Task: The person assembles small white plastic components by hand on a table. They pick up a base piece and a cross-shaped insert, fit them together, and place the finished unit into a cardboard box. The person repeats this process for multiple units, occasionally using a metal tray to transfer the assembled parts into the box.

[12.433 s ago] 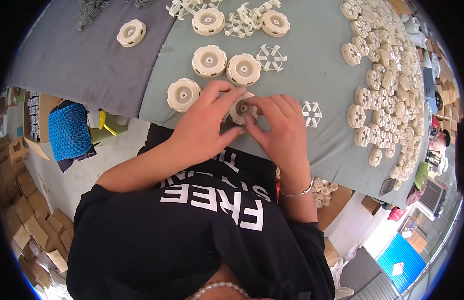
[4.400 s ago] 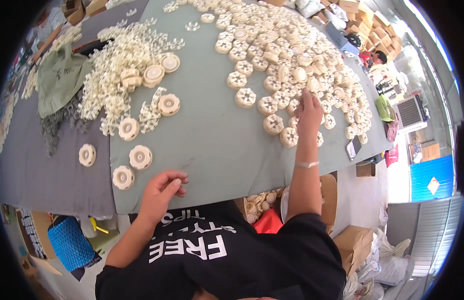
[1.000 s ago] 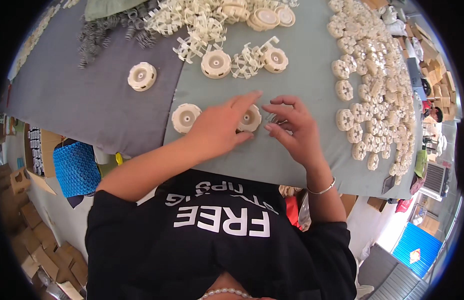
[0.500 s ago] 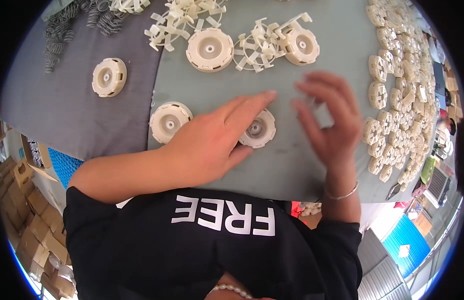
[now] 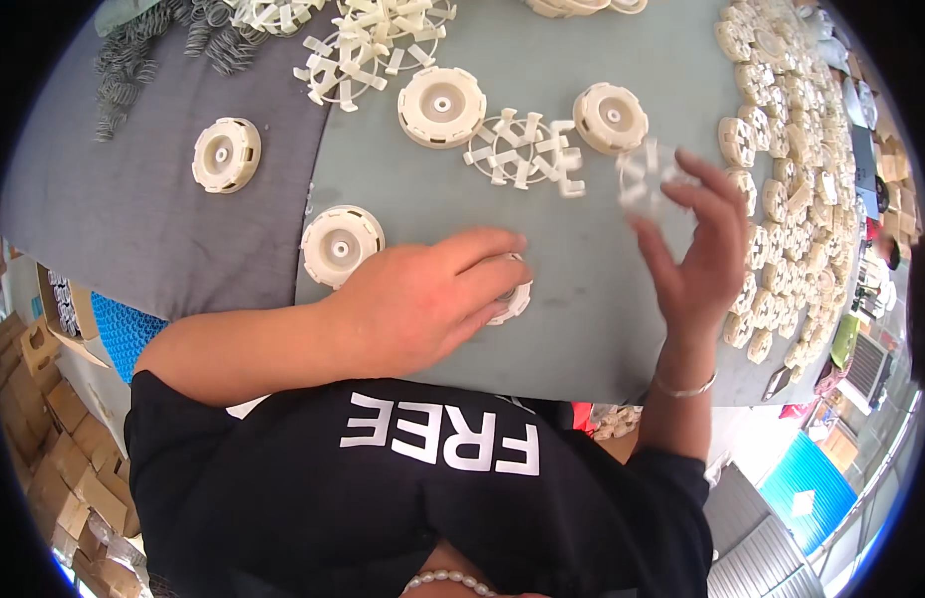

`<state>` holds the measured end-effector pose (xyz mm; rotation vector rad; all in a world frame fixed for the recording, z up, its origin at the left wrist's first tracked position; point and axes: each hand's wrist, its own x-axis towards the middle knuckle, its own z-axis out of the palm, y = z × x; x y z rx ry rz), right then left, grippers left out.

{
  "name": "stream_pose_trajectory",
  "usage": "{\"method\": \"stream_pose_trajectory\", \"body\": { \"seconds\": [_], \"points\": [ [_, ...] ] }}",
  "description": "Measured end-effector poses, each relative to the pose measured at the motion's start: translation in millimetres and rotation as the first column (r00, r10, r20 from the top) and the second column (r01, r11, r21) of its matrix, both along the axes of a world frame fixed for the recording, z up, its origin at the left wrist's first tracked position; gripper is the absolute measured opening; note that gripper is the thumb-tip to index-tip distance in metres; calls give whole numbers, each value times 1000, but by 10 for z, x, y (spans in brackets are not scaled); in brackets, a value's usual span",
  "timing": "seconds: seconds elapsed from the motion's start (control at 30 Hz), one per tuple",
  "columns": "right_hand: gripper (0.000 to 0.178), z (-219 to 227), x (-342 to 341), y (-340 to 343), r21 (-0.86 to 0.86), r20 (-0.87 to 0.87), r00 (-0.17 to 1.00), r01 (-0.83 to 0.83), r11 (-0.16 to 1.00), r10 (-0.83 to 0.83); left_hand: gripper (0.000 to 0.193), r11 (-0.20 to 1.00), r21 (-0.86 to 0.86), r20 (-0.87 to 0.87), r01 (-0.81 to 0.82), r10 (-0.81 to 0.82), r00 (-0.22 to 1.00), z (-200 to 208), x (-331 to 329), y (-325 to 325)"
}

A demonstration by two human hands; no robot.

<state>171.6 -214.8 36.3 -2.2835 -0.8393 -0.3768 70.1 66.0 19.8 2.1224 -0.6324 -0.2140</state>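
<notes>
My left hand (image 5: 417, 299) curls over a round cream plastic housing (image 5: 519, 301) near the table's front edge, hiding most of it. In my right hand (image 5: 703, 239), a thin white ring with tabs (image 5: 642, 179), blurred by motion, is pinched at its edge above the table. Left of my left hand lies another round housing (image 5: 341, 246) with a central hub. Farther back are two more housings (image 5: 442, 107) (image 5: 612, 117), with loose tabbed rings (image 5: 522, 149) between and just in front of them.
A pile of tabbed rings (image 5: 368, 50) and dark coil springs (image 5: 124, 75) occupy the back left. One housing (image 5: 226, 155) sits on the darker cloth. Many cream round parts (image 5: 781, 189) crowd the right side. Cartons (image 5: 74, 439) stand below at the left.
My right hand has moved right, and a tabbed ring now shows in its fingers. The left hand's housing has shifted slightly nearer me. The rings at the back have separated from the right housing.
</notes>
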Motion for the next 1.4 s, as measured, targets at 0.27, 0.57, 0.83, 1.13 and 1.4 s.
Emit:
{"method": "stream_pose_trajectory", "body": {
  "seconds": [0.27,0.57,0.83,1.13,1.4],
  "points": [
    [58,-20,-662,-230,-113,-49,980,185,976,-191,25,977,-192,55,-90,102,993,27,-51,-113],
    [41,-97,-1135,425,252,-217,965,-91,964,148,30,701,-471,-737,-535,20,675,84,-562,-263],
    [43,-143,-966,600,4,-184,979,-84,996,84,67,862,-104,-230,-497,465,855,96,-586,-240],
    [65,69,-596,-245,-151,-326,918,184,971,-225,59,873,-195,-156,-448,423,893,-27,-455,-261],
    [59,52,-551,-258,-44,-479,857,194,980,-191,46,847,-269,-134,-459,439,888,-113,-495,-260]
  ]
}}
